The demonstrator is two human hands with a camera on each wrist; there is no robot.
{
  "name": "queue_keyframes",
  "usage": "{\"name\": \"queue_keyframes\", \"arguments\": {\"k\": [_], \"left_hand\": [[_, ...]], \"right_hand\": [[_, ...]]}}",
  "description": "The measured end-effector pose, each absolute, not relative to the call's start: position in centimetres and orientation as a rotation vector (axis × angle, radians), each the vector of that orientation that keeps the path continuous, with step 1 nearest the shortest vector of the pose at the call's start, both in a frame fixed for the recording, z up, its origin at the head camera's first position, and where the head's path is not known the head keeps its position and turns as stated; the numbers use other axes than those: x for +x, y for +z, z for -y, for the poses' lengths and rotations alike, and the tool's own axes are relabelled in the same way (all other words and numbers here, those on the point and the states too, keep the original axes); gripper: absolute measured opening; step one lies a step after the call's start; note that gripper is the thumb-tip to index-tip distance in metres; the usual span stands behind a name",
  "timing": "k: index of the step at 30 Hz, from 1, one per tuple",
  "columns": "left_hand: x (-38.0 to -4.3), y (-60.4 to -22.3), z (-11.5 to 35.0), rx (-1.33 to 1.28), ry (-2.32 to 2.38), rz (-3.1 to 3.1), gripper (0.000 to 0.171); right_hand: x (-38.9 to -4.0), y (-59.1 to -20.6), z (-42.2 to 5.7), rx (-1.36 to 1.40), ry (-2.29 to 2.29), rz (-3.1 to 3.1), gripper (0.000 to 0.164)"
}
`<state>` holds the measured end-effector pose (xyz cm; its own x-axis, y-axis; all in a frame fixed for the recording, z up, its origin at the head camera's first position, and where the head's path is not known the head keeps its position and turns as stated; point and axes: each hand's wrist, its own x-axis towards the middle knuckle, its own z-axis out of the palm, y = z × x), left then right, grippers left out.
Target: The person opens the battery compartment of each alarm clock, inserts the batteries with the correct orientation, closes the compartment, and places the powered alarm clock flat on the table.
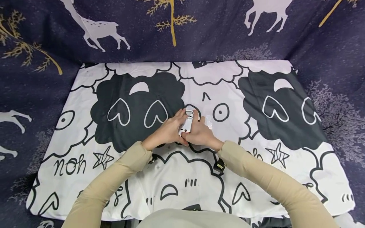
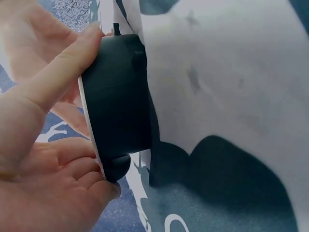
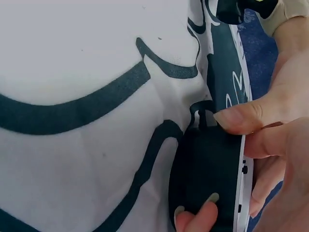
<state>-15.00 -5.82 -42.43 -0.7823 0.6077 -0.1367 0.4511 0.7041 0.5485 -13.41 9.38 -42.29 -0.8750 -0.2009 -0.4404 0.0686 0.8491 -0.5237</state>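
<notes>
Both hands hold a small device with a white face [image 1: 186, 125] and a thick black body [image 2: 118, 96] near the middle of the table. My left hand [image 1: 169, 129] grips its left side. In the left wrist view the left thumb [image 2: 72, 65] lies along one end and the fingers curl at the other. The right hand [image 1: 199, 130] grips the opposite side, its index finger across the white face. The right wrist view has fingertips [image 3: 200, 218] on the black body. Whether the device touches the cloth, I cannot tell. The hands cover much of it.
A pale, partly see-through flat piece [image 1: 209, 121] lies just right of the right hand. White cloth [image 1: 182, 177] with black cartoon drawings covers the table. Dark patterned curtains [image 1: 199, 28] hang behind and at both sides.
</notes>
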Motion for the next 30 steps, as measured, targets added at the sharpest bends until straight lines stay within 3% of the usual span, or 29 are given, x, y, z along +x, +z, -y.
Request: {"name": "queue_keyframes", "arguments": {"k": [30], "left_hand": [[-15.3,-42.98,5.64,0.871,0.715,-2.657,0.103]], "right_hand": [[-13.47,-42.83,-9.2,-0.045,-0.638,-2.603,0.109]]}}
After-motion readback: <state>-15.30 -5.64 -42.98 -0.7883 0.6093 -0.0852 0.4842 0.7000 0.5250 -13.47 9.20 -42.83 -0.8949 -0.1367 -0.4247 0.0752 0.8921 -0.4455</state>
